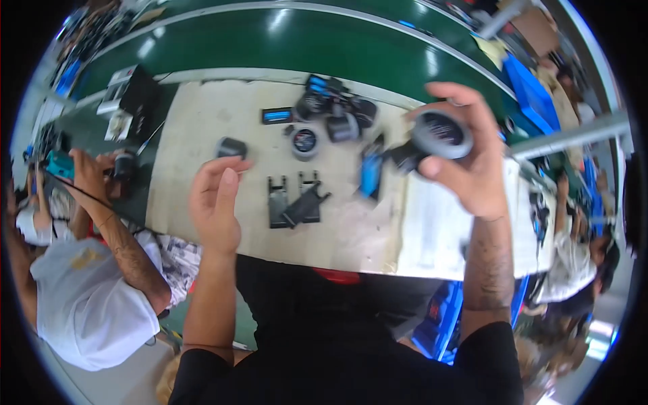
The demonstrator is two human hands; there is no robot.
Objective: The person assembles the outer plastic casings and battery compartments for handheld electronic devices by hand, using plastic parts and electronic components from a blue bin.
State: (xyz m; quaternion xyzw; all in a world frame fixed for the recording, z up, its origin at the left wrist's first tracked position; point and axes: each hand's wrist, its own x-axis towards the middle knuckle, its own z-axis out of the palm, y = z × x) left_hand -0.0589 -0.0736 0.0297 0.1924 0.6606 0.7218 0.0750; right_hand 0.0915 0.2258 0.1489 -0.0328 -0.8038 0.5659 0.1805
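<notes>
My right hand [472, 148] is raised over the right side of the work mat and closed around a round grey device [441, 135] with a dark face. A black arm-like part [403, 156] sticks out from the device to the left. Beside it is a blurred black-and-blue part [370, 172]; I cannot tell whether the two are joined. My left hand [216, 202] hovers above the mat, fingers apart, with nothing visible in it. Just beyond its fingertips stands a grey cylindrical housing [231, 147]. Several black brackets [294, 206] lie between my hands, two overlapping.
Another round device [304, 143] and a small black box with a blue panel [277, 116] lie mid-mat, by a pile of dark devices [331, 108]. A black machine [131, 101] stands at left, where a co-worker's hands [91, 177] work. A green conveyor [270, 37] runs behind.
</notes>
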